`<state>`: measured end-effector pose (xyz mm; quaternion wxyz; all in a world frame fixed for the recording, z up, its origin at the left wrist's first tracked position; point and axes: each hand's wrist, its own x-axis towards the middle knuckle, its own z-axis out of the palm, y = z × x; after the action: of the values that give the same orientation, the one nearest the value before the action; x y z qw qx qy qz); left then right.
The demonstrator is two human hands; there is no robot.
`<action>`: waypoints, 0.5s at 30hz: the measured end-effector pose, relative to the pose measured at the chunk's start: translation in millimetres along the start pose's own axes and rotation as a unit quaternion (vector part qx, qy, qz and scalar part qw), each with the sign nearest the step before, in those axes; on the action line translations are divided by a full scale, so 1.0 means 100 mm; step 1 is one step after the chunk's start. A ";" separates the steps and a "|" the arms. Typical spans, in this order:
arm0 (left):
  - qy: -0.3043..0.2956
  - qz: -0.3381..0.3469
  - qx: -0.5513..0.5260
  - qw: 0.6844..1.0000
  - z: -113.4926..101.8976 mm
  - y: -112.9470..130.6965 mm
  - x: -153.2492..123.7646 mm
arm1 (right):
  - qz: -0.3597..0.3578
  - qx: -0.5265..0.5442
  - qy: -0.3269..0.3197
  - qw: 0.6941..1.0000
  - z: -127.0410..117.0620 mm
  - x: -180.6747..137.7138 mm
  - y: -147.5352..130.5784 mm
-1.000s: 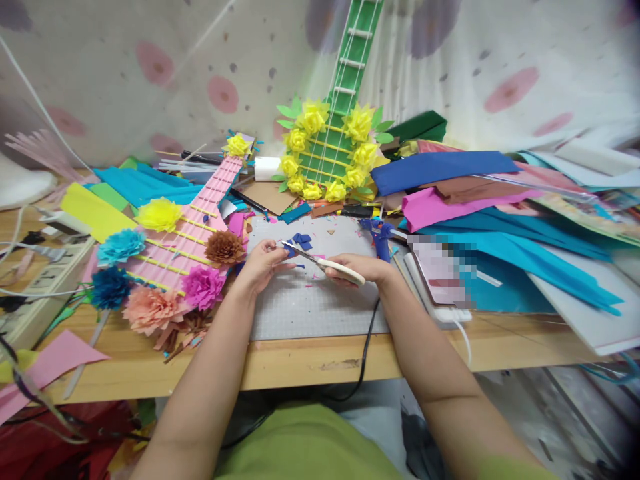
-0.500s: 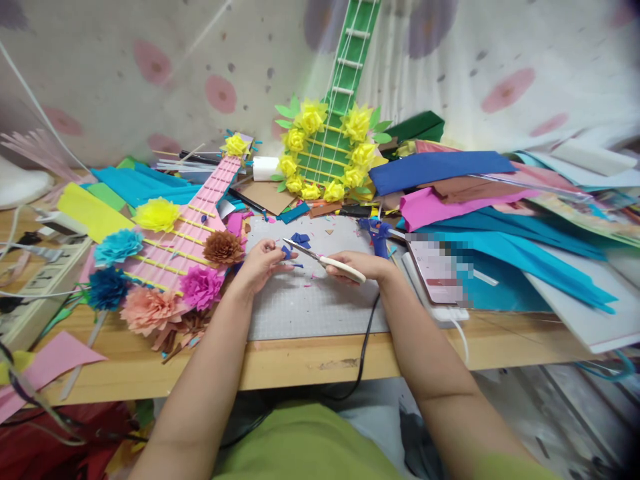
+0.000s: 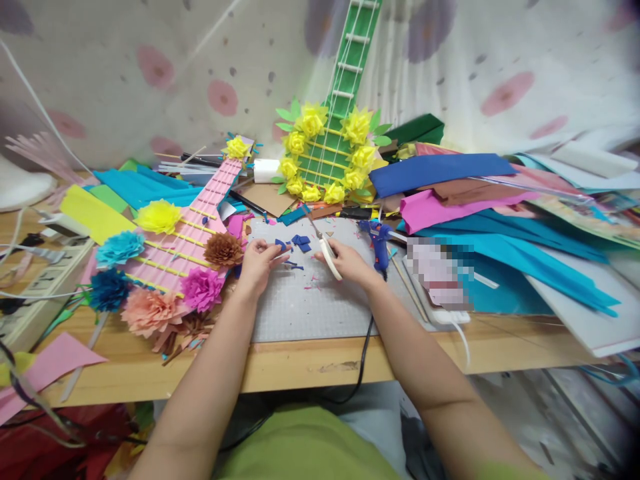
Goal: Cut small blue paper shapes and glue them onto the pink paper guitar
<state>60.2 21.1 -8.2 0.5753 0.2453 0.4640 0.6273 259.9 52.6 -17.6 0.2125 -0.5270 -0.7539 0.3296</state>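
My left hand point(image 3: 260, 265) is closed, its thumb and fingers pinching a small piece of dark blue paper point(image 3: 281, 245) above the left side of the grey cutting mat point(image 3: 315, 310). In my right hand point(image 3: 350, 264) is a pair of scissors point(image 3: 329, 257) with white handles; the blades point away from me, up and to the left, clear of the paper. Folded dark blue paper pieces point(image 3: 301, 243) lie on the mat between my hands, with a thin blue scrap just below them.
A blue glue gun point(image 3: 380, 245) sits right of my right hand. A pink paper guitar point(image 3: 173, 250) with paper flowers lies to the left. Behind the mat stands a green guitar point(image 3: 325, 157) ringed with yellow flowers. Coloured paper sheets point(image 3: 445, 171) are piled at right.
The scissors have moved away from the blue paper in my left hand and swung from pointing left to pointing forward. My right hand has turned with them; my left hand has hardly moved.
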 end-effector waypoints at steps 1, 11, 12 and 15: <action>0.000 0.000 -0.004 1.000 0.00 0.00 0.00 | 0.014 0.012 0.025 1.000 0.01 0.02 0.02; 0.055 0.002 -0.007 0.998 0.06 0.09 -0.04 | -0.026 -0.075 0.100 0.992 0.14 0.00 -0.22; 0.066 0.016 -0.003 0.998 0.06 0.11 -0.05 | -0.026 -0.058 0.108 0.992 0.16 0.01 -0.23; 0.083 0.067 0.010 0.994 0.03 0.25 -0.10 | 0.006 -0.039 0.114 0.993 0.22 0.03 -0.18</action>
<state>52.1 14.4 17.1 0.4887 0.2284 0.4991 0.6782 232.8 45.0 -20.0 0.2748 -0.5733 -0.7340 0.2389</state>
